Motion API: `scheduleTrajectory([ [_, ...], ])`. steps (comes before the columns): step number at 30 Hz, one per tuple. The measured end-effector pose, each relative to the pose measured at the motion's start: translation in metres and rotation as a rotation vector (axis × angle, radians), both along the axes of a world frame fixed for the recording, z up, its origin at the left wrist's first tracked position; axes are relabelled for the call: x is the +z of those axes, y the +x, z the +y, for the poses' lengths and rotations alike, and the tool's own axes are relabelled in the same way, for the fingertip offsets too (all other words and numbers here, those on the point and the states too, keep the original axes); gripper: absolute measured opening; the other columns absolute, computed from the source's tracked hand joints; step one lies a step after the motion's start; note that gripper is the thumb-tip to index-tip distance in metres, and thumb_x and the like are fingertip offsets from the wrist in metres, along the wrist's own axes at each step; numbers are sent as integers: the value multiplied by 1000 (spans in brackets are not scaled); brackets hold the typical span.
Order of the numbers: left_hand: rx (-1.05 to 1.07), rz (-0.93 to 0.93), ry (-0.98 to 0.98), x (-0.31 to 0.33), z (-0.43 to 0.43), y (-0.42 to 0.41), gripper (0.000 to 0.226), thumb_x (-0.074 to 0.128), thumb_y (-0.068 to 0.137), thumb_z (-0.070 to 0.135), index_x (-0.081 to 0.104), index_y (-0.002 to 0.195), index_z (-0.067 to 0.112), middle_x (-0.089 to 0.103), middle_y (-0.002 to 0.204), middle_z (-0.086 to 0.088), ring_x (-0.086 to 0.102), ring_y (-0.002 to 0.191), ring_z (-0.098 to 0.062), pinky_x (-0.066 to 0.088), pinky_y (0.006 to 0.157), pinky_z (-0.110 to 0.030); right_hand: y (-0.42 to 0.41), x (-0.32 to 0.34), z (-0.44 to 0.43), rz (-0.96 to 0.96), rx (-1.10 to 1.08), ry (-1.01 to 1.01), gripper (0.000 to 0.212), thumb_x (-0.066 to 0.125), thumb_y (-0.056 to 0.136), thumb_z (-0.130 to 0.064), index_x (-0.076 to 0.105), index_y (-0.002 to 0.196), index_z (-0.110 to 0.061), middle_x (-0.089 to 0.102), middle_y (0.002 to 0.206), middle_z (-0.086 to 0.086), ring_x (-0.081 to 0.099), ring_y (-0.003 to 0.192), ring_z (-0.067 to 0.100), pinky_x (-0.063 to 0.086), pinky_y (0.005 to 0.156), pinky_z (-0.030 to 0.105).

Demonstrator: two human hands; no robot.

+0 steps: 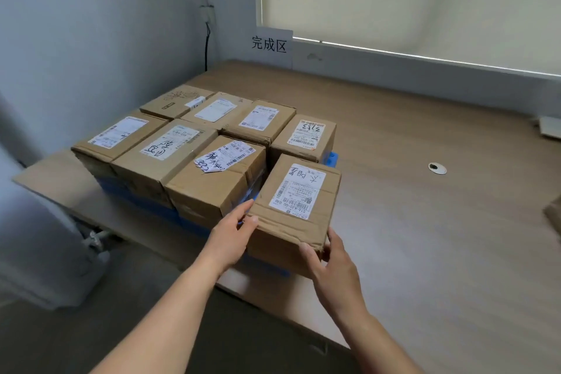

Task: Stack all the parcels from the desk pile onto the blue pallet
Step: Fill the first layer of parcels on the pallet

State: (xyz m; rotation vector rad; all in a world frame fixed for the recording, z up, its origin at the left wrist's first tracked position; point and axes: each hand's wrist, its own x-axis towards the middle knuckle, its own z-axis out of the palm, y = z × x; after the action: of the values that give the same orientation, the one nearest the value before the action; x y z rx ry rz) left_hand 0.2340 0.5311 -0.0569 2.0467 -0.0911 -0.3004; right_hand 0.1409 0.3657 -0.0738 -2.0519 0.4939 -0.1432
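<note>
A brown cardboard parcel (296, 206) with a white shipping label sits at the near right corner of the blue pallet (332, 158). My left hand (232, 234) touches its near left corner, thumb on the top edge. My right hand (331, 267) holds its near right corner, thumb on the front face. Several other labelled parcels (170, 149) fill the pallet in rows behind and to the left, hiding most of it. Only strips of blue show at the front left edge and back right corner.
The pallet lies on a wooden desk (425, 222) in a corner under a white paper sign (270, 45). A round cable grommet (437, 168) sits to the right. Another cardboard edge (554, 215) shows at the far right. A black cable (207, 42) hangs on the wall.
</note>
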Motion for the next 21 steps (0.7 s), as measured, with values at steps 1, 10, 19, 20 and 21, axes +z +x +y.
scheduleTrajectory([
  [1, -23, 0, 11, -2, 4, 7, 44, 44, 98, 30, 39, 142, 32, 46, 140, 3, 43, 122, -13, 35, 100, -29, 3, 0, 6, -2, -24, 8, 60, 53, 89, -49, 29, 143, -35, 49, 136, -10, 50, 120, 14, 48, 96, 33],
  [10, -147, -322, 150, 15, 45, 33, 40, 50, 96, 24, 48, 136, 27, 55, 131, 3, 47, 110, -5, 35, 95, -20, 29, -1, 37, 6, -122, -17, 51, 53, 93, -38, 36, 140, -29, 53, 130, -5, 50, 117, 14, 44, 88, 25],
  [19, -321, -411, 663, 5, 81, 81, 46, 46, 95, 41, 38, 141, 38, 30, 152, 10, 19, 141, -14, 13, 113, -36, 51, -2, 48, 22, -153, -22, 52, 55, 93, -37, 37, 140, -26, 54, 131, -3, 50, 117, 15, 43, 90, 27],
  [20, -325, -420, 678, 4, 81, 82, 46, 46, 96, 41, 38, 141, 39, 28, 153, 11, 18, 142, -13, 12, 112, -35, 51, -3, 49, 18, -154, -24, 52, 55, 93, -37, 37, 140, -26, 54, 131, -3, 50, 117, 15, 43, 90, 27],
  [21, -326, -431, 682, 2, 81, 82, 46, 45, 96, 41, 38, 141, 39, 28, 153, 11, 18, 142, -13, 12, 112, -35, 51, -4, 49, 13, -155, -28, 51, 55, 93, -37, 37, 140, -26, 54, 130, -3, 50, 117, 15, 43, 90, 27],
])
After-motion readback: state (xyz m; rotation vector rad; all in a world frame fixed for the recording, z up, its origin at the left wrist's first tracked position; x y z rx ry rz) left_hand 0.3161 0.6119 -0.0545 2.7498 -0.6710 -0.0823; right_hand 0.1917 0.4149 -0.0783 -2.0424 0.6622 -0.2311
